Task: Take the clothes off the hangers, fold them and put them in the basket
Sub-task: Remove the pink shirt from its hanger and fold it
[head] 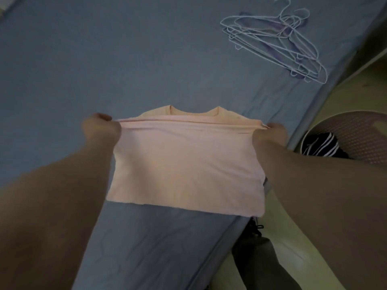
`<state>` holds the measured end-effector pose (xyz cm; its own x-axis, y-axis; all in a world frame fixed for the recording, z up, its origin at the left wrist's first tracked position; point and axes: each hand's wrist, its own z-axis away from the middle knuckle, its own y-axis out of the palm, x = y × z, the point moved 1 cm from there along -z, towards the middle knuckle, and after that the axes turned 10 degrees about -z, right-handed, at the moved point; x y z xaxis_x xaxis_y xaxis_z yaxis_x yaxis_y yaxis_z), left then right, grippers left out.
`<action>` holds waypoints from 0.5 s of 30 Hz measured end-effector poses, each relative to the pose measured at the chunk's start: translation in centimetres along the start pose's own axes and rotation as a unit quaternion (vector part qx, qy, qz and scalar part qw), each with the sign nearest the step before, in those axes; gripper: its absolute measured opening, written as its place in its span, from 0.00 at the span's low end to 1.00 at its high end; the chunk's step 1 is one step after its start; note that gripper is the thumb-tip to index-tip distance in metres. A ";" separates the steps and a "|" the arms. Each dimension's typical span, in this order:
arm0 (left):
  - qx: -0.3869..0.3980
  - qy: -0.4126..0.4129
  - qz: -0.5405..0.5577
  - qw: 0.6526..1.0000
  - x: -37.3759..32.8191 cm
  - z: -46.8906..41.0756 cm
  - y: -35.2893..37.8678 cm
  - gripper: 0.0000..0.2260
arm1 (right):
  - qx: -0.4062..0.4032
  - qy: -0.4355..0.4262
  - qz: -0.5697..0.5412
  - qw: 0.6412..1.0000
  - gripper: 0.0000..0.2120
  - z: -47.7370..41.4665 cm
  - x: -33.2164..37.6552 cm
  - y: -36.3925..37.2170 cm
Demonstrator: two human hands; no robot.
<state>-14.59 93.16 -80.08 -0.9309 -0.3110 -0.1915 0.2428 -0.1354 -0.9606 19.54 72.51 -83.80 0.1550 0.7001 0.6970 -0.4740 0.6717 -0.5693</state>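
A pale pink T-shirt (184, 164) lies on the blue bed sheet (104, 70), its lower part doubled up toward the collar. My left hand (100, 128) pinches the folded edge at its left corner. My right hand (272, 135) pinches the same edge at its right corner, and the fold is stretched taut between them. Several empty white and purple hangers (278, 40) lie in a pile at the far right of the bed. A pink mesh basket (356, 135) stands on the floor to the right, with a black-and-white striped garment (322, 145) inside.
The bed's right edge runs diagonally from upper right to lower middle. Beyond it is a yellowish floor (293, 248). My grey trouser leg (257, 258) shows beside the bed at the bottom.
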 end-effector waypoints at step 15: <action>0.055 0.015 -0.153 0.987 -6.7 -9.4 12.0 0.20 | 0.029 -0.080 0.159 0.984 0.15 -14.2 0.8 7.9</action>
<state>-8.00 102.49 -92.23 -0.9724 -0.2127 0.0958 -0.0233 -0.3201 -0.9471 28.17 81.85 -93.91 -0.1446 0.8226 0.5499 -0.5266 0.4065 -0.7466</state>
